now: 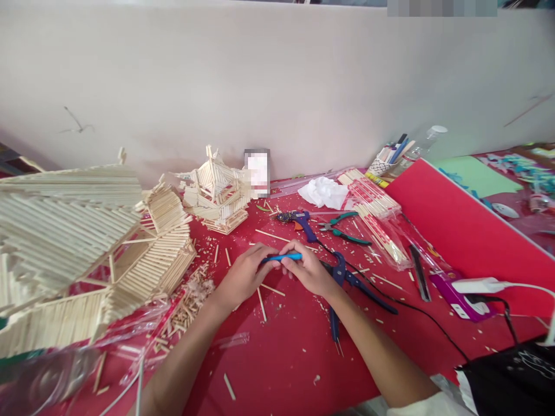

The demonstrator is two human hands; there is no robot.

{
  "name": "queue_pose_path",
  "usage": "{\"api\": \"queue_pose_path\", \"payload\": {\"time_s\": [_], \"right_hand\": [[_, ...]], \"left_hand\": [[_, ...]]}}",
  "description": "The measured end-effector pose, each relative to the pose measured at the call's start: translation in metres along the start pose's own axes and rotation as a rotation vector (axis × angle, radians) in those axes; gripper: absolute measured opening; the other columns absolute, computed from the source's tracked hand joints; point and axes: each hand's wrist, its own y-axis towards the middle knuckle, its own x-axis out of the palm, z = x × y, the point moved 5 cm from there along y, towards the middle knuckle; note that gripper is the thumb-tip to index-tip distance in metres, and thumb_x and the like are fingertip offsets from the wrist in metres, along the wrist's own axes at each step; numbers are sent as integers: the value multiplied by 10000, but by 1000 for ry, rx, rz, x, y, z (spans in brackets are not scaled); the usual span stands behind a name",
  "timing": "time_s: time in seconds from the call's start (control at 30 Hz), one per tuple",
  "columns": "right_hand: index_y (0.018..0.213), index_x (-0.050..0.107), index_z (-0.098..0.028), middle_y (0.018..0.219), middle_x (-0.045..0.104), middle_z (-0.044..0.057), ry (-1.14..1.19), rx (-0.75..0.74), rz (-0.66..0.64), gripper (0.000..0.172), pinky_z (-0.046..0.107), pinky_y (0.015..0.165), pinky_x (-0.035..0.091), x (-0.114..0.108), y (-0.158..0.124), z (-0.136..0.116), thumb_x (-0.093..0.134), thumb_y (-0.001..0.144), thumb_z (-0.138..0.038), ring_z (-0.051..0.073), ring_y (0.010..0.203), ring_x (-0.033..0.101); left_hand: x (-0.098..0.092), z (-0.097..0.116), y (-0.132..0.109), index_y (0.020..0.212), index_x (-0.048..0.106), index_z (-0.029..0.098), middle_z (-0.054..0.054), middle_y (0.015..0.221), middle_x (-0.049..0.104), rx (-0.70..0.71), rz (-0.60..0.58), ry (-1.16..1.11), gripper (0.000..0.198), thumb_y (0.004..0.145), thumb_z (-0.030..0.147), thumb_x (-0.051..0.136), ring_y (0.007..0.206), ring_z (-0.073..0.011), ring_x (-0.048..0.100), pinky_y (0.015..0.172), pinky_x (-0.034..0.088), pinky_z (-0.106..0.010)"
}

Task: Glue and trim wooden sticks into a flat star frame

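Both hands meet over the red table, holding a slim blue pen (291,256) level between them. My left hand (249,270) pinches its left end, and my right hand (309,271) has its fingers closed round the other end. Just beyond the hands lies a blue glue gun (303,222). Green-handled pliers (347,228) rest to the right of it. By my right forearm is a dark blue hand tool (340,274), partly hidden under the arm. Thin wooden sticks (262,304) lie loose below and around my fingers.
Stick-built roof models (65,231) fill the left side, and a small stick pavilion (217,193) stands behind. At the right are bagged chopsticks (377,214), a box cutter (420,271), a purple power strip (462,297) and a red board (468,242). A black cord (416,306) crosses the table.
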Motion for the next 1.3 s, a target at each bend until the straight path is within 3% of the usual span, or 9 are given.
{"api": "queue_pose_path", "payload": {"time_s": [0.17, 0.3, 0.43, 0.53, 0.63, 0.77, 1.03, 1.3], "right_hand": [[1080, 432, -258, 787, 599, -25, -33, -11, -25, 309, 280, 634, 468, 7, -6, -4, 477, 1040, -560, 151, 683, 581], [1193, 460, -251, 805, 571, -28, -158, -49, 54, 269, 288, 664, 466, -6, -4, -10, 504, 1041, -469, 159, 712, 569], [1091, 538, -243, 817, 604, -11, -368, -109, 147, 131, 284, 660, 469, -21, -3, -17, 552, 1015, -348, 164, 713, 588], [1019, 599, -230, 926, 674, 38, -652, -193, 110, 35, 312, 748, 498, -19, -3, -18, 584, 987, -230, 192, 828, 636], [1006, 640, -215, 1009, 704, 75, -916, -268, 32, 45, 362, 856, 498, -10, -3, -13, 608, 989, -187, 234, 966, 642], [1007, 672, -199, 1015, 705, 83, -1107, -270, -24, 49, 385, 891, 484, -5, -2, -4, 624, 999, -194, 243, 969, 636], [1017, 696, -184, 1003, 708, 78, -1197, -237, -63, 136, 365, 886, 460, -5, 0, 3, 582, 1001, -111, 237, 973, 639], [1071, 713, -189, 1027, 722, 89, -1210, -277, -44, 213, 394, 877, 456, -5, -1, 1, 550, 997, -74, 254, 968, 650]], "left_hand": [[5, 6, -1, 1038, 684, 196, -56, 978, 638, -16, -9, 113, 214, 1063, 284, 491, 885, -180, 639, 827, 511, -289], [-12, -4, -3, 1051, 652, 193, -57, 977, 602, -66, 85, 315, 251, 1081, 301, 428, 784, -169, 620, 725, 510, -279], [-34, -29, -7, 1073, 642, 172, -111, 1075, 614, -238, 170, 568, 264, 1073, 303, 413, 752, -196, 645, 647, 516, -299], [-44, -40, -11, 1167, 643, 151, -168, 1135, 645, -279, 223, 735, 287, 1045, 207, 389, 884, -272, 684, 780, 563, -388], [-43, -43, -13, 1227, 645, 125, -209, 1182, 673, -254, 210, 848, 332, 992, 113, 410, 1036, -330, 675, 946, 538, -475], [-38, -46, -14, 1255, 652, 131, -213, 1266, 667, -263, 155, 941, 390, 953, 50, 417, 1110, -353, 657, 978, 522, -503], [-38, -51, -13, 1243, 677, 172, -165, 1200, 699, -263, 92, 916, 412, 931, 22, 454, 1046, -328, 679, 932, 554, -477], [-14, -34, -7, 1181, 694, 233, -95, 1176, 715, -33, -2, 662, 339, 963, 56, 503, 1137, -279, 653, 1006, 528, -446]]}}
